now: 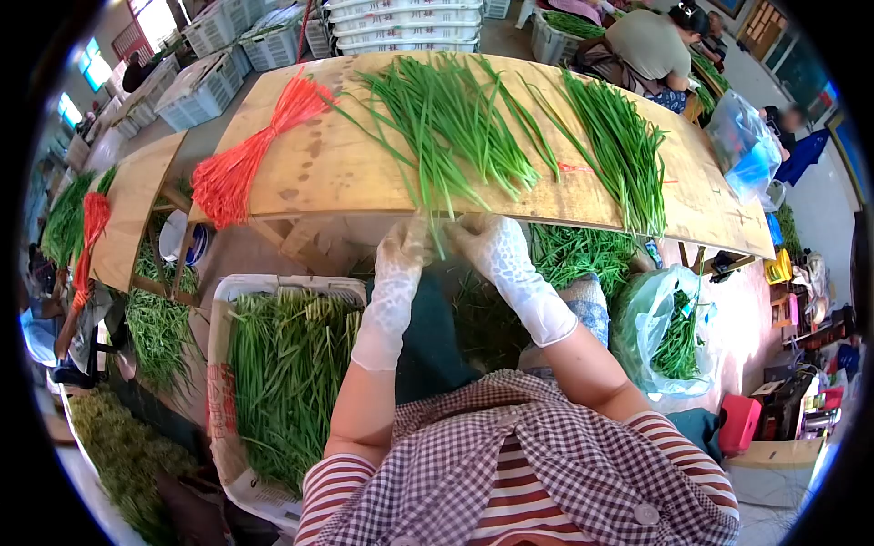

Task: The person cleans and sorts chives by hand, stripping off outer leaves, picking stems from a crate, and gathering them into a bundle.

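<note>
Both of my hands wear thin whitish gloves and meet at the near edge of the wooden table. My left hand (406,244) is closed in a pinch around a few thin garlic chives whose ends reach down from the table. Close beside it, my right hand (493,246) also has its fingers drawn together on the chives; the fingertips are partly hidden. One green blade hangs between the two hands. Ahead of them a loose spread of garlic chives (464,123) fans across the table. Farther right lies a straighter bundle of chives (628,150).
Red ties (259,150) lie bunched on the wooden table (355,177). At my left stands a white crate (218,318) packed with chives. A plastic bag (637,318) of greens sits right. Stacked crates (405,27) and a seated person (646,45) are beyond.
</note>
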`<action>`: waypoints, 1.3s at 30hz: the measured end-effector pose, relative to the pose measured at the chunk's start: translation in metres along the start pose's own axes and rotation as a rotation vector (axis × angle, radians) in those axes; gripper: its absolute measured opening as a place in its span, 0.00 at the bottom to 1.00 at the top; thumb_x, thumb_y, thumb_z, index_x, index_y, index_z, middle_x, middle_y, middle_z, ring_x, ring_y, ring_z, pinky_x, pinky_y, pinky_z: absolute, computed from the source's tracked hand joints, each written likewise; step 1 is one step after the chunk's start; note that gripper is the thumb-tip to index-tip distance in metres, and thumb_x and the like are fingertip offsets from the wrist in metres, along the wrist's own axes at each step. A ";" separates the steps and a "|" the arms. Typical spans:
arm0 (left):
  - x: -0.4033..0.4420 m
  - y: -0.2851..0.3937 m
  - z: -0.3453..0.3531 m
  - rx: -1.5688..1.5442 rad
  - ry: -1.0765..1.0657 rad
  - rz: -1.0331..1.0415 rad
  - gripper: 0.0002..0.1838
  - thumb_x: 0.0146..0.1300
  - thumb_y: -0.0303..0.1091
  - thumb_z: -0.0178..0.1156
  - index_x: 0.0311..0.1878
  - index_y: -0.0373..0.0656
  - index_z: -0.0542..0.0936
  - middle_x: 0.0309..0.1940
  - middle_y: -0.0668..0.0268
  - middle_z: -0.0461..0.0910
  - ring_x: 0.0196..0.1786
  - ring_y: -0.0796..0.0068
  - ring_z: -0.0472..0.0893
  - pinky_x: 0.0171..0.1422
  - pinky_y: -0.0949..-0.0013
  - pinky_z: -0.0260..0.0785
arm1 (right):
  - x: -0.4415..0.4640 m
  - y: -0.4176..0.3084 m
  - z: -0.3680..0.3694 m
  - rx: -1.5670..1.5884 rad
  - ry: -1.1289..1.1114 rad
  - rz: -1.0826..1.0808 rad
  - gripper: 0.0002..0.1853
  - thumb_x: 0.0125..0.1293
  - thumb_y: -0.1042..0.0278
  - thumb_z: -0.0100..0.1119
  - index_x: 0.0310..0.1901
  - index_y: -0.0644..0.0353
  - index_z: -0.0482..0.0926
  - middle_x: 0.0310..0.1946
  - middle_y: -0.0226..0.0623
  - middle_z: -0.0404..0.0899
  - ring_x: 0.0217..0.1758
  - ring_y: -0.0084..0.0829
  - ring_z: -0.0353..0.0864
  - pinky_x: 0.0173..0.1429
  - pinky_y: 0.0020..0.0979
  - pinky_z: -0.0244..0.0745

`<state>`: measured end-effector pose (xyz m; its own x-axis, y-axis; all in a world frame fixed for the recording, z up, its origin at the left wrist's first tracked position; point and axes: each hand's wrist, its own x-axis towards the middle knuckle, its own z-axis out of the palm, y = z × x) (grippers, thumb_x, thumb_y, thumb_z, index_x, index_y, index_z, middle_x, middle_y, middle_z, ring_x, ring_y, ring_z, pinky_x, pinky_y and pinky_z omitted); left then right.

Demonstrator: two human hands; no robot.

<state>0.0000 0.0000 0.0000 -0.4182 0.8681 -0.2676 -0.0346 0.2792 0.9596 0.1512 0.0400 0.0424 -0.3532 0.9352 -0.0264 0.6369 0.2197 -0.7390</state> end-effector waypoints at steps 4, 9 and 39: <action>-0.008 0.025 0.020 -0.262 -0.169 -0.036 0.15 0.64 0.38 0.59 0.45 0.35 0.78 0.32 0.59 0.82 0.31 0.69 0.81 0.30 0.69 0.71 | -0.019 0.005 -0.004 -0.132 0.049 -0.246 0.15 0.61 0.55 0.61 0.38 0.59 0.85 0.31 0.48 0.84 0.35 0.41 0.85 0.42 0.37 0.78; -0.022 0.033 0.014 -0.605 -0.173 -0.167 0.14 0.68 0.36 0.53 0.46 0.35 0.77 0.25 0.66 0.78 0.29 0.67 0.80 0.37 0.66 0.74 | -0.043 -0.022 -0.046 -0.296 0.343 -0.173 0.14 0.61 0.55 0.61 0.39 0.56 0.85 0.31 0.46 0.83 0.35 0.45 0.83 0.41 0.39 0.78; -0.019 0.017 0.011 -0.928 -0.201 -0.267 0.13 0.63 0.37 0.59 0.46 0.39 0.76 0.40 0.58 0.79 0.42 0.60 0.80 0.47 0.58 0.75 | 0.012 0.012 0.000 -0.872 0.482 -0.317 0.11 0.59 0.54 0.60 0.32 0.53 0.81 0.15 0.34 0.73 0.18 0.35 0.78 0.25 0.33 0.73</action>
<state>0.0169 -0.0072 0.0204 -0.1341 0.9010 -0.4125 -0.8400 0.1175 0.5297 0.1545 0.0535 0.0329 -0.4019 0.7689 0.4972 0.9041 0.4194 0.0821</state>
